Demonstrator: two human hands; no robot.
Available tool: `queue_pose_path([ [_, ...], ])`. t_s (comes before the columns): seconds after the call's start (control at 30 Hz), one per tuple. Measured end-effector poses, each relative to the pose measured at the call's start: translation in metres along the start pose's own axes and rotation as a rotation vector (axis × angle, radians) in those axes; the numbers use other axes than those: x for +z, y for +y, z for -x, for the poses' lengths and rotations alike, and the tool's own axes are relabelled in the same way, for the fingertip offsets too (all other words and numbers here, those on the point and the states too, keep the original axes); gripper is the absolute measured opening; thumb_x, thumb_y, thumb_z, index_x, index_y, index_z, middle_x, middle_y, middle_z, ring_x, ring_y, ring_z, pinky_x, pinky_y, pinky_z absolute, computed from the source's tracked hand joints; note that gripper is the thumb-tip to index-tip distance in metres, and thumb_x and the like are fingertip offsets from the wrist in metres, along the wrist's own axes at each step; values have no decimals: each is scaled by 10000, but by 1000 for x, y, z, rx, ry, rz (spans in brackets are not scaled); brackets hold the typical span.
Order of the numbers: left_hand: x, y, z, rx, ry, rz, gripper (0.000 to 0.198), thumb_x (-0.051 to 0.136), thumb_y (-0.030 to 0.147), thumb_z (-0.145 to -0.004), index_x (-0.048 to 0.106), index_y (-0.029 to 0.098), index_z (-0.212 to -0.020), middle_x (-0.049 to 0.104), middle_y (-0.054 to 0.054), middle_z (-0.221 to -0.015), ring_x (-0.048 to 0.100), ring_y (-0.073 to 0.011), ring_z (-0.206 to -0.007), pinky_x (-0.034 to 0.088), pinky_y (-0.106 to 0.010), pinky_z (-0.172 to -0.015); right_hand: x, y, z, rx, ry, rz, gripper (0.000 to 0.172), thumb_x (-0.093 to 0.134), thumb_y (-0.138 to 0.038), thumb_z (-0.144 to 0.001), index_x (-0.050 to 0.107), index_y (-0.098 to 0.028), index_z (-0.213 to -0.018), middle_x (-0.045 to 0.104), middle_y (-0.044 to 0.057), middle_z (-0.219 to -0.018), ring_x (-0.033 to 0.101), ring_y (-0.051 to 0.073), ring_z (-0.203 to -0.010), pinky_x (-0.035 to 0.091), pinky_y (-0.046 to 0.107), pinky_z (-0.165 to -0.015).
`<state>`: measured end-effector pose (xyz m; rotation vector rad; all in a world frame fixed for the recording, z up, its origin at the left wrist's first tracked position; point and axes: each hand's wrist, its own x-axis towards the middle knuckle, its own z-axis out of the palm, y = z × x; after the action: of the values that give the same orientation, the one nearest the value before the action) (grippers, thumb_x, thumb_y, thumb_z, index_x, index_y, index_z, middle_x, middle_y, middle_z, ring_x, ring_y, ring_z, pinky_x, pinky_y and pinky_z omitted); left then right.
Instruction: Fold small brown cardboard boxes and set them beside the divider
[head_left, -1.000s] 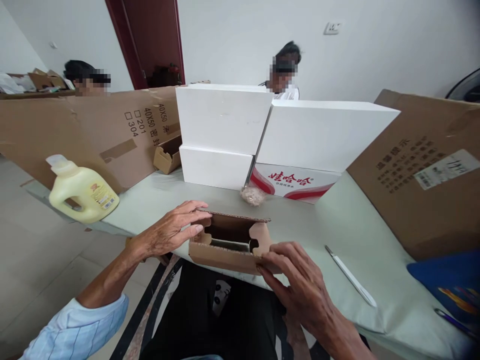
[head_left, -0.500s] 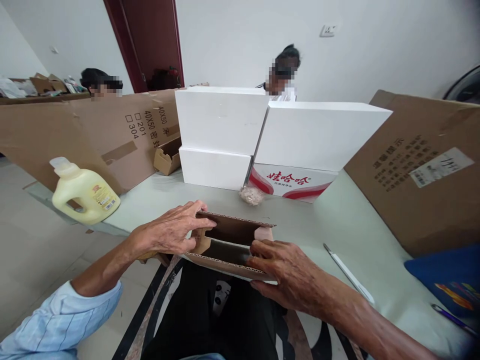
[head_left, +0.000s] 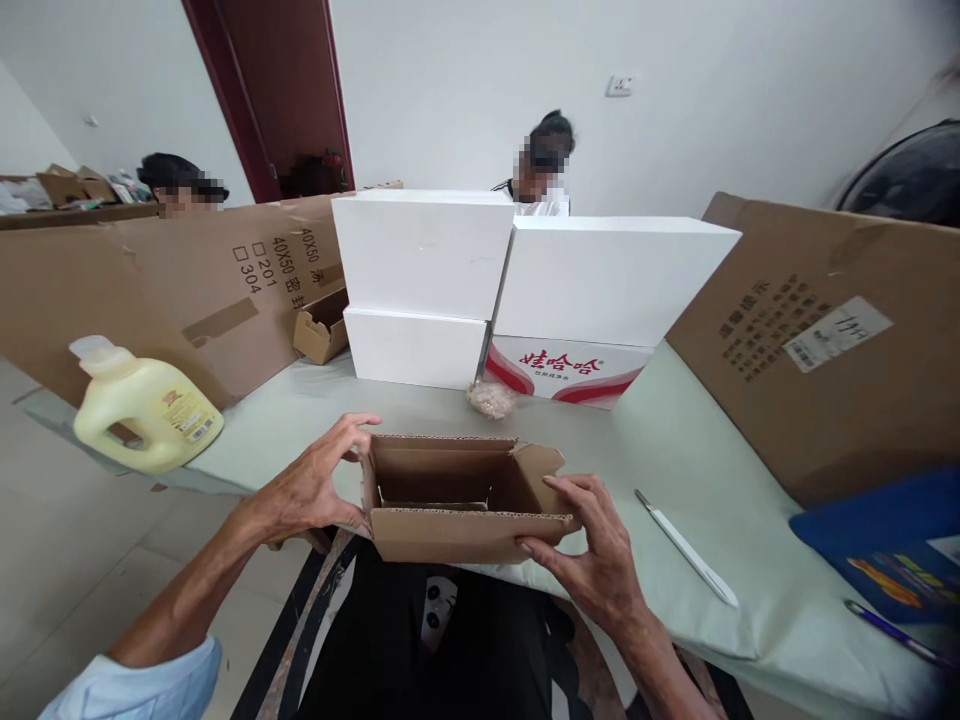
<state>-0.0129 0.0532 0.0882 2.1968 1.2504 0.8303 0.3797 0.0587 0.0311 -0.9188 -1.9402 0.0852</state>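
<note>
A small brown corrugated cardboard box [head_left: 450, 535] stands open-topped at the near edge of the table, its inside bare. My left hand [head_left: 311, 488] grips its left end, thumb low on the front corner and fingers curled over the back corner. My right hand [head_left: 592, 550] holds the right end, thumb on the front wall and fingers along the folded side flap. Both hands are closed on the box.
The pale green table [head_left: 705, 470] holds a white pen-like tool [head_left: 686, 548], a small bag of granules [head_left: 491, 398], stacked white boxes [head_left: 424, 250], a second small carton [head_left: 321, 328], a yellow jug [head_left: 142, 410], big cardboard sheets [head_left: 817, 340] and a blue folder [head_left: 892, 540]. Two people sit behind.
The box went from tilted with flaps being folded in to upright and squared, opening upward. My right hand slid from the inner flap to the right end; my left shifted to the left corner.
</note>
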Motion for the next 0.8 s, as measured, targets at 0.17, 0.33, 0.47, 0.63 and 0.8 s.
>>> queue_pose_path([
  [0.17,28,-13,14,-133,249,94,467,801,291,-787,360,270,-939,656,-131,-1424,651,-288,-1297,541,-410,-1045,25,6,25,268,241,-185,887,837,-535,-905,395,-273,-1627,521,197,-1532,650,284,-1172,621,438,-947],
  [0.33,44,-19,2,-131,421,81,426,755,292,-774,364,271,-941,676,-99,-1310,683,-236,-1185,573,-339,-951,21,17,38,360,23,-268,443,812,-497,-927,714,-245,-1278,744,92,-1179,689,223,-907,618,324,-790],
  [0.47,53,-19,-20,-206,627,8,500,823,431,-761,407,272,-988,666,-60,-1201,684,-211,-954,594,-363,-847,10,18,42,362,-147,-250,336,683,-432,-1001,700,-215,-745,649,9,-721,560,173,-636,498,272,-581],
  [0.63,71,-12,-39,-247,733,-96,668,834,573,-798,485,252,-1268,637,-114,-1266,702,-288,-978,625,-470,-837,-8,10,58,382,-160,-86,393,627,-436,-1012,691,-221,-689,661,25,-690,582,198,-624,503,290,-552],
  [0.8,80,-42,-34,-106,566,-177,517,625,592,-966,538,228,-1323,645,-150,-1316,703,-341,-1146,651,-477,-828,-75,23,90,498,181,180,493,700,-617,-934,687,-258,-596,657,43,-596,599,234,-559,494,328,-490],
])
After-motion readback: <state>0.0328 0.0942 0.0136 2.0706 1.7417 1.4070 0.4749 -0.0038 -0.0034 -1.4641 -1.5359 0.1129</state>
